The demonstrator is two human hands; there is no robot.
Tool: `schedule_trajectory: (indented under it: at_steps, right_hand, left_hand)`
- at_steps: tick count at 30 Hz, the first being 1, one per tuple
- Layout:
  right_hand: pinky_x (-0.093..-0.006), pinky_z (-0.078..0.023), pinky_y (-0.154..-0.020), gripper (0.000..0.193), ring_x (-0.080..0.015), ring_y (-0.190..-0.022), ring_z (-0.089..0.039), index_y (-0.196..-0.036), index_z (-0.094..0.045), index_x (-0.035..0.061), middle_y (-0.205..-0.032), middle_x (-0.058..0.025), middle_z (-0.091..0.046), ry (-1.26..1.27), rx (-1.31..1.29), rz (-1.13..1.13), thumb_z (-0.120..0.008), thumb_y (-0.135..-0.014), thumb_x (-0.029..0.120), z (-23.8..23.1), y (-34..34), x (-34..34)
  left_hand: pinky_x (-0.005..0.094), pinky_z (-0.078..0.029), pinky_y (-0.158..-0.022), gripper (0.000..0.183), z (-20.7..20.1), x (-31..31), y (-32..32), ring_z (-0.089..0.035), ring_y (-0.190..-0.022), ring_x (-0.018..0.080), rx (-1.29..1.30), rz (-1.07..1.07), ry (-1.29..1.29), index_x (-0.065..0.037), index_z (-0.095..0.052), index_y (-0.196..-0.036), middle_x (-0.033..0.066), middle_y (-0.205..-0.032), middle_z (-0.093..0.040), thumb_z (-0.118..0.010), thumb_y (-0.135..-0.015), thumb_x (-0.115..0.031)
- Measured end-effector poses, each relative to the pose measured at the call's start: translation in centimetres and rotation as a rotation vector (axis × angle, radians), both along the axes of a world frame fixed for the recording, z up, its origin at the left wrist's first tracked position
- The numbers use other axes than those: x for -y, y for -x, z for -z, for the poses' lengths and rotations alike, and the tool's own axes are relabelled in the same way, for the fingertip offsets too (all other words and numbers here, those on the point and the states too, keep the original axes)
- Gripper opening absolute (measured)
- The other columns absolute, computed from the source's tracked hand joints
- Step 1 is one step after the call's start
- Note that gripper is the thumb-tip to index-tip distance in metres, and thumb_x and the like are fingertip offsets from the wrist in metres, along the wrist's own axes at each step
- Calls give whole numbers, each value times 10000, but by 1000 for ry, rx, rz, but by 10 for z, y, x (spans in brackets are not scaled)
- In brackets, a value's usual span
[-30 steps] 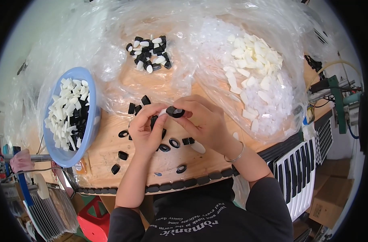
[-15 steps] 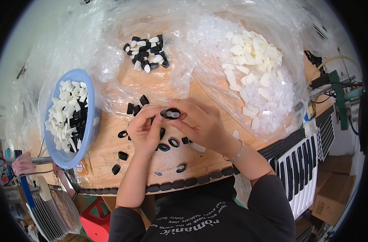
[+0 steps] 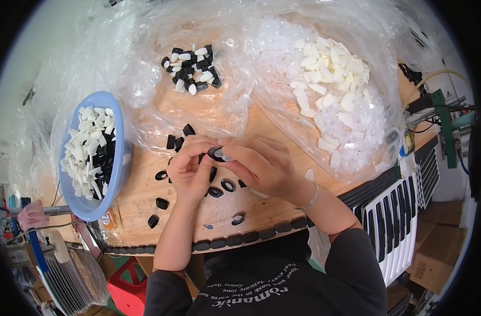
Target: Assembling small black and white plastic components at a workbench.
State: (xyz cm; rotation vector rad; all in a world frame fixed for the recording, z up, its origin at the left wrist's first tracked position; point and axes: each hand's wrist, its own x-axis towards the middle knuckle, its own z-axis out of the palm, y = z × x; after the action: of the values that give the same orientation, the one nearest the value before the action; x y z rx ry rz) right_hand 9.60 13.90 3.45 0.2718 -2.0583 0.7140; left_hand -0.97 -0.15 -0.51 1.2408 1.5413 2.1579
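Broadly, we work at a pale wooden table (image 3: 282, 216) whose near edge curves round us, and crumpled clear plastic sheeting (image 3: 219, 26) covers its far side. At the near right, beside the table, we have a white panel with black slats (image 3: 390, 226). To the far right, a heap of cream and clear pieces (image 3: 332, 66) lies on the plastic; on the left sits a blue basin (image 3: 90, 213) filled with white and black pieces. Off the table, a cardboard box (image 3: 435, 258) is at the near right and a red stool (image 3: 127, 289) at the near left. Over the middle, our left hand (image 3: 190, 168) and right hand (image 3: 264, 163) meet, fingertips closed together on one small black oval piece (image 3: 215, 153). Just beyond and below them, loose black pieces (image 3: 162, 203) dot the bare wood.
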Motion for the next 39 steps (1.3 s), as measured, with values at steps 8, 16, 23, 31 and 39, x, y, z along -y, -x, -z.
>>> schedule_trajectory:
  at_steps: [8,16,23,31,39]
  right_hand:
    - [-288,-553,-623,239,-238,-741,-682,-968,-629,4,-961,-134,-685,79,81,16,-745,-761,34,4,-1,3]
    - [-312,-555,-676,209,-257,-774,-686,-983,-628,-20,-956,-141,-685,56,83,32,-715,-802,38,7,-1,7]
    - [-309,-476,-522,132,-253,-575,-611,-912,-631,14,-760,-107,-654,51,82,116,-704,-805,39,-10,-6,-12]
    - [-329,-480,-570,55,-293,-679,-605,-809,-623,65,-766,-83,-624,-152,966,186,-678,-801,63,14,-11,-47]
    - [-327,-525,-668,104,-237,-825,-623,-822,-638,49,-1003,-73,-632,-141,196,-46,-678,-730,21,-2,4,-27]
  left_hand:
    - [370,-503,-814,433,-8,-6,-3,-621,-936,300,-514,-205,12,66,-564,-1123,220,-1030,-636,-644,-703,140]
    - [351,-518,-749,350,-1,-6,-4,-639,-835,294,-580,-340,10,44,-608,-1022,188,-943,-670,-698,-690,109]
    - [354,-480,-812,288,-1,-7,-1,-621,-852,270,-340,-301,4,14,-614,-953,142,-925,-680,-731,-699,82]
    - [344,-470,-830,291,-1,-8,3,-605,-889,251,-377,-315,91,4,-639,-949,100,-921,-683,-737,-683,73]
    - [336,-467,-857,321,-6,-7,-3,-580,-950,238,-452,-233,240,-9,-648,-981,97,-953,-661,-724,-683,85]
